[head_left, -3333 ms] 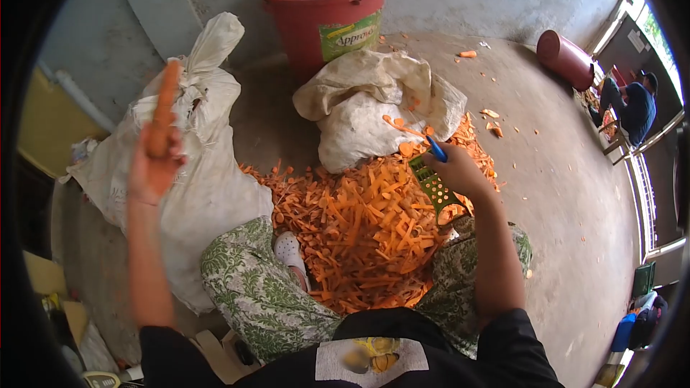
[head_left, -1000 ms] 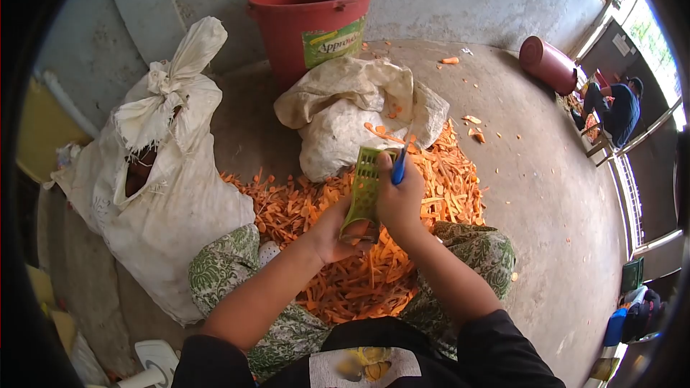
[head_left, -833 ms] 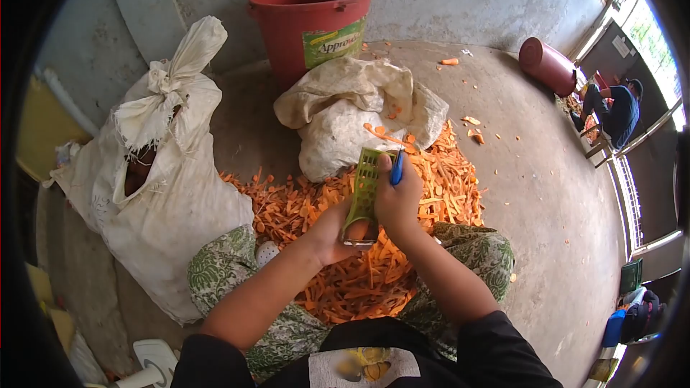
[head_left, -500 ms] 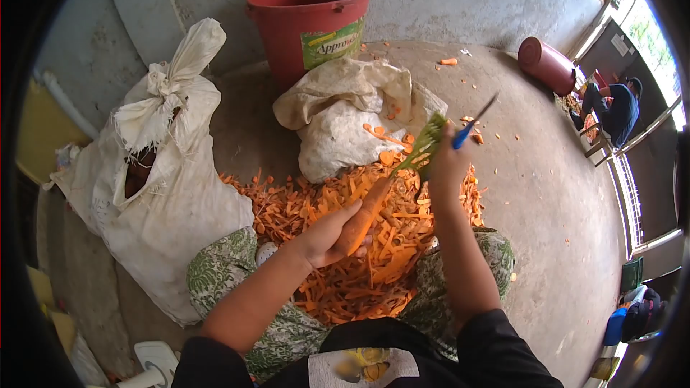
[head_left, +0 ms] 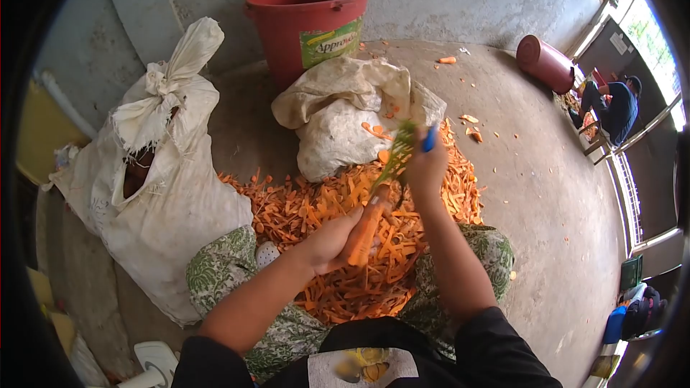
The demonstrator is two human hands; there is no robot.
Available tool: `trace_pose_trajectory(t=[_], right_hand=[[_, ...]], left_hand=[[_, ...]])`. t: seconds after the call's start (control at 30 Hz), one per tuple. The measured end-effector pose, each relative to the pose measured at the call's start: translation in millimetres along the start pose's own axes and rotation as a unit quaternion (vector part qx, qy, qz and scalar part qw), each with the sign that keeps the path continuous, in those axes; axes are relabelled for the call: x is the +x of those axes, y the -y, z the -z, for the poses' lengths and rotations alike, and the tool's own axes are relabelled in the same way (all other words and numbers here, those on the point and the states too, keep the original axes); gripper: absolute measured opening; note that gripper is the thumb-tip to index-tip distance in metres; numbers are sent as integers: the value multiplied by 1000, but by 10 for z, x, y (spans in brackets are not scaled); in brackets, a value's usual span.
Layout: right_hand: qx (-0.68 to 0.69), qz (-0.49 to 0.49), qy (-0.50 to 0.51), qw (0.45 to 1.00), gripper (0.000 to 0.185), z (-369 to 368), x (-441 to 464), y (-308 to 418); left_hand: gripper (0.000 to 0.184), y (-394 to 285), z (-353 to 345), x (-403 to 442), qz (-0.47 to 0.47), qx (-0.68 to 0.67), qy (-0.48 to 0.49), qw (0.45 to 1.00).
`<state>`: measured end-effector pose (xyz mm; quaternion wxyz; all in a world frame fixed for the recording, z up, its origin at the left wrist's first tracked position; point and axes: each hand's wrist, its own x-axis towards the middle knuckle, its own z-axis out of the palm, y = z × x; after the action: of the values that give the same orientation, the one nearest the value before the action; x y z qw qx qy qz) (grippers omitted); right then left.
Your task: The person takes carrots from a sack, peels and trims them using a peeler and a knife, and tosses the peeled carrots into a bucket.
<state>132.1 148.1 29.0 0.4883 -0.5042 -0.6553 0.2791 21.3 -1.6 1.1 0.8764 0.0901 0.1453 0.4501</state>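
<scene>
Closest of all, a black shirt (head_left: 453, 359) and green-and-white leafy trousers (head_left: 219, 269), knees spread wide, maybe to make room for the heap of carrot peelings (head_left: 359, 294) in between. One white shoe (head_left: 267, 253) with little holes, near the left knee.

Just past the lap, left hand (head_left: 330, 241) wrapped around a carrot (head_left: 365, 231) from below, likely to keep the top side bare. Carrot up in the air, right over the peelings, perhaps to let loose bits drop onto the heap. Long axis on a slant: blunt near end toward the shirt, far end pointing away and a little to the right.

A bit farther out, right hand (head_left: 428, 171) clamped around a green peeler (head_left: 395, 163), with a blue handle (head_left: 430, 139) in the same grip, maybe to have both close by. Peeler blurry, low end by the carrot's far end; touching or only just beside, hard to tell.

Next, a big tied white sack (head_left: 176, 230) on the left and a floppy cream sack (head_left: 332, 142) behind the peelings. Then a red bin (head_left: 295, 43) by the gray wall (head_left: 460, 0). Way off to the right, a dark red drum (head_left: 544, 65), seemingly tipped over, and a seated person (head_left: 621, 113) in a blue top.
</scene>
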Motion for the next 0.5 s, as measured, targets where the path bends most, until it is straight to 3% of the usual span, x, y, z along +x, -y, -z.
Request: trace_pose_trajectory(t=[0.07, 0.13, 0.17, 0.23, 0.27, 0.3, 0.33, 0.4, 0.5], right_hand=[[-32, -21, -90, 995, 30, 104, 297, -245], [144, -103, -117, 977, 30, 229, 404, -233], [143, -102, -117, 977, 30, 212, 363, -205], [139, -25, -29, 990, 29, 142, 86, 82], [115, -55, 42, 991, 27, 142, -84, 243], [147, 12, 63, 987, 26, 22, -231, 208], [158, 7, 90, 983, 25, -47, -363, 242], [112, 15, 100, 989, 23, -39, -530, 343], [73, 30, 112, 991, 19, -31, -587, 376]], left_hand=[[43, -3, -420, -82, -34, 208, -237, 948], [42, -9, -325, -62, -37, 147, -208, 966], [42, -20, -260, -44, -43, 83, -174, 980], [40, -53, -137, 1, -53, 55, -166, 983], [39, -67, -101, 14, -62, 29, -159, 985], [36, -83, -93, 21, -75, 11, -121, 990], [36, -87, -104, 21, -75, 11, -121, 990], [34, -78, -135, 29, -99, 27, -181, 978], [33, -27, -63, 54, -121, -28, -186, 975]])
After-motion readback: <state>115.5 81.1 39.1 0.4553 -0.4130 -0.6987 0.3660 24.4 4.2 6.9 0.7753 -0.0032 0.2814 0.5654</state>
